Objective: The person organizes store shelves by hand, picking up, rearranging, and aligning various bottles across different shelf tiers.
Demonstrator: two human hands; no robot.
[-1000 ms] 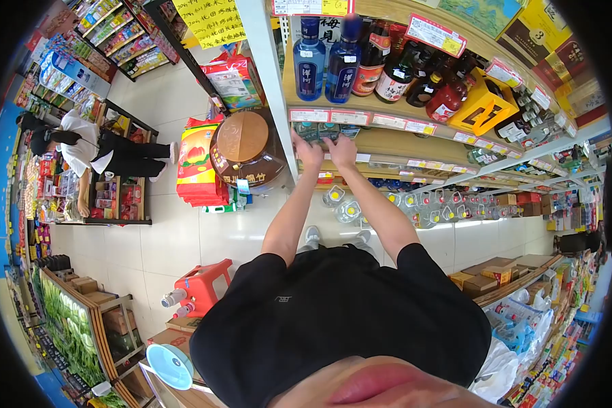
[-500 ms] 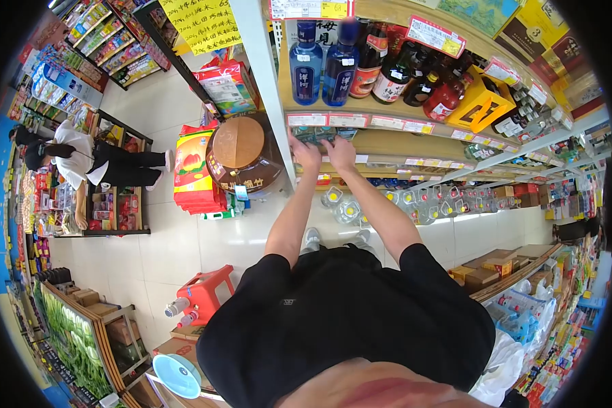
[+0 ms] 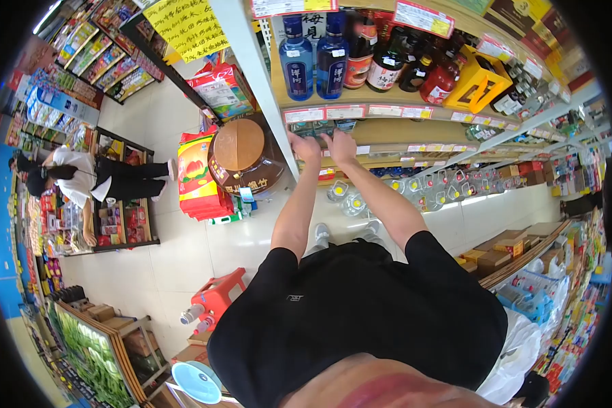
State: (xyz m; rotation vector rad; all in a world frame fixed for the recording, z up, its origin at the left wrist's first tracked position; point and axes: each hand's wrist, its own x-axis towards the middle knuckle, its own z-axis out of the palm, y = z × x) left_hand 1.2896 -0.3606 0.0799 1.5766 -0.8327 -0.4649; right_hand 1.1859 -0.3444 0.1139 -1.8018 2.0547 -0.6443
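Both my hands reach into the shelf level below the blue liquor bottles, beside the white upright post. My left hand (image 3: 307, 147) is at the left end by the post, its thumb along the side and its fingers curled out of sight. Just right of it, my right hand (image 3: 341, 145) is closed too, thumb raised and fingertips hidden. Right in front of both hands are greenish clear bottles (image 3: 311, 127), mostly covered by the price strip (image 3: 333, 113). What each hand grips is hidden. Above stand two blue bottles (image 3: 296, 66) and darker bottles (image 3: 387, 66).
A large brown jar (image 3: 248, 160) and red rice bags (image 3: 198, 180) stand left of the shelf. Large clear jugs (image 3: 353, 204) line the floor below it. Behind me are a red stool (image 3: 217, 294) and a blue basin (image 3: 196, 382). Another person (image 3: 75, 173) stands at the left shelves.
The camera view has shifted slightly, so the shelf and bottles sit a little further left and higher. My hands stay at the same bottles, the right wrist a little more turned.
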